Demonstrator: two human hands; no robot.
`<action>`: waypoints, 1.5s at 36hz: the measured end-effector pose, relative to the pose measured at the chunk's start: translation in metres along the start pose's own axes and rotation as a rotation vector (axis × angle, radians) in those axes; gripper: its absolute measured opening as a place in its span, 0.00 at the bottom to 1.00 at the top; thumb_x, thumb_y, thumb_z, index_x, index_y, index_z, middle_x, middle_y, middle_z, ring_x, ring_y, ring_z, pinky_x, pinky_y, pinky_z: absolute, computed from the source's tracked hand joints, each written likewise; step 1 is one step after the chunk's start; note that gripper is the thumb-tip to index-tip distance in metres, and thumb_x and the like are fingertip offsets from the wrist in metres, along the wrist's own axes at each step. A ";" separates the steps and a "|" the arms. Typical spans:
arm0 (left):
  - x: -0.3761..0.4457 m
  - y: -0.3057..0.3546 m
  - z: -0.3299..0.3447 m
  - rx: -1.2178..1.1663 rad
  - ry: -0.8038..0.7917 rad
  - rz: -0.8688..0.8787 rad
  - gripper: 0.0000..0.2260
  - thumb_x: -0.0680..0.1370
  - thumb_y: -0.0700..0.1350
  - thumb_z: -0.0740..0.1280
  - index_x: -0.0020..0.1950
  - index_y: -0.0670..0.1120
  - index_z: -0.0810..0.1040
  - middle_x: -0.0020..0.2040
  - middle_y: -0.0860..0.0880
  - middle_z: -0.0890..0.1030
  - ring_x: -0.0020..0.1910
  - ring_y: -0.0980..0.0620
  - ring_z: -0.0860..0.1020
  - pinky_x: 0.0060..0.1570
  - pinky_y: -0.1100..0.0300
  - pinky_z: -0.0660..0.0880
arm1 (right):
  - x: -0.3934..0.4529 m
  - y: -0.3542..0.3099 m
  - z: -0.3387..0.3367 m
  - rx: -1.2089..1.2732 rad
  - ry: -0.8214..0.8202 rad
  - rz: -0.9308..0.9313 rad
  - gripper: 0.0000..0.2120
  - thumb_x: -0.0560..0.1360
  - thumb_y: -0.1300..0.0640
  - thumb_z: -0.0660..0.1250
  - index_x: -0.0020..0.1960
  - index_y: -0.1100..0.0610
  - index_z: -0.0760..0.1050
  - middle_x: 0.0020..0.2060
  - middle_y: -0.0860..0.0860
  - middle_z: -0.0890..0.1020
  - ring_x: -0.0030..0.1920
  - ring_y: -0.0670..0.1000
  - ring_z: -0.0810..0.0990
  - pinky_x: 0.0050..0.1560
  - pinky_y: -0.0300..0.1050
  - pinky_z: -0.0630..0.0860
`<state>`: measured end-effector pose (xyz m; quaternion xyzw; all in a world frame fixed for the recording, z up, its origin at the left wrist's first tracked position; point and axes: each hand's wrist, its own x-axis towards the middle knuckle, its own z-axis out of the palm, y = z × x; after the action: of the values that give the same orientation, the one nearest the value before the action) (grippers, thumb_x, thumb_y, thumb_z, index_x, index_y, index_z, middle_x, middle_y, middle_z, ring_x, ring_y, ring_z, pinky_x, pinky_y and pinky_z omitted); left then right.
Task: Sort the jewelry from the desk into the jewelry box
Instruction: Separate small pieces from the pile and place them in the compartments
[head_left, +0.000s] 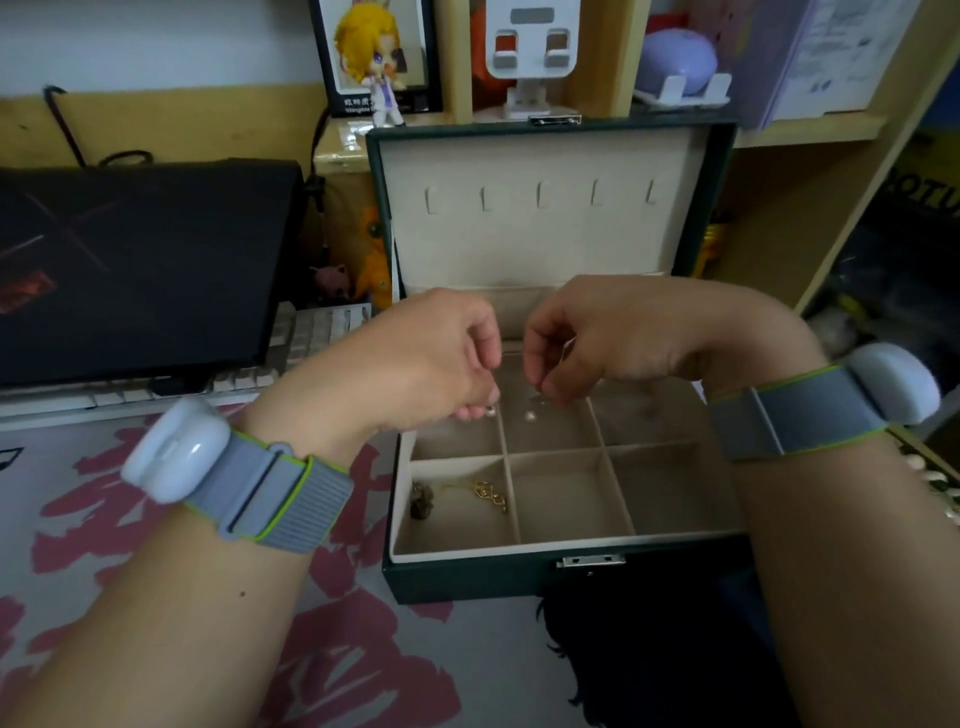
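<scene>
Risk: small pearl piece (489, 411) at left hand (441, 358) fingertips could slip, land in wrong cell or bounce off jewelry box (519, 577) onto worktop.

Left hand pinching it, far-left cell. Right hand (587, 338) curled over far-middle cell; whether holding anything, can't tell. Second pearl (531, 416) lies there. Near-left cell: gold chain (488, 491), dark charm (422, 505). Other cells look bare.

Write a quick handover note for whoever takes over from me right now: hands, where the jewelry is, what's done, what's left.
Left hand: over the box's back row, fingers curled, a small pearl piece at its fingertips.
Right hand: beside it over the box, fingers curled; what it pinches is too small to tell.
Another pearl piece shows in the back middle compartment.
Done: gold chain and a dark piece lie in the front left compartment.
Left: set the pearl pieces down. Other compartments look empty.
</scene>
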<state>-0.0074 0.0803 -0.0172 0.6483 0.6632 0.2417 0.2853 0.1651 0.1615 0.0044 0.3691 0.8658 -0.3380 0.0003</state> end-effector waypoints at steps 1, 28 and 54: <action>0.000 0.000 0.001 -0.008 -0.019 0.008 0.08 0.76 0.34 0.73 0.48 0.45 0.78 0.37 0.48 0.87 0.38 0.51 0.86 0.49 0.48 0.84 | 0.001 0.000 0.001 0.004 -0.011 -0.003 0.09 0.72 0.66 0.75 0.44 0.53 0.82 0.38 0.48 0.85 0.38 0.45 0.83 0.41 0.37 0.80; -0.003 0.017 0.037 0.158 -0.334 0.070 0.11 0.74 0.38 0.76 0.46 0.46 0.74 0.40 0.46 0.86 0.33 0.56 0.83 0.36 0.56 0.79 | 0.004 0.018 0.019 0.117 -0.324 0.115 0.11 0.75 0.72 0.70 0.57 0.68 0.79 0.50 0.66 0.84 0.40 0.54 0.86 0.43 0.48 0.85; -0.115 -0.027 -0.044 0.035 0.104 -0.033 0.04 0.78 0.41 0.74 0.50 0.45 0.80 0.38 0.47 0.86 0.36 0.52 0.84 0.38 0.58 0.81 | -0.011 -0.101 0.071 -0.180 0.167 -0.190 0.07 0.79 0.59 0.65 0.44 0.53 0.79 0.35 0.50 0.83 0.31 0.48 0.84 0.34 0.43 0.80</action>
<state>-0.0575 -0.0338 0.0029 0.6288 0.6918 0.2587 0.2432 0.0903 0.0626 0.0117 0.3107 0.9206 -0.2258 -0.0704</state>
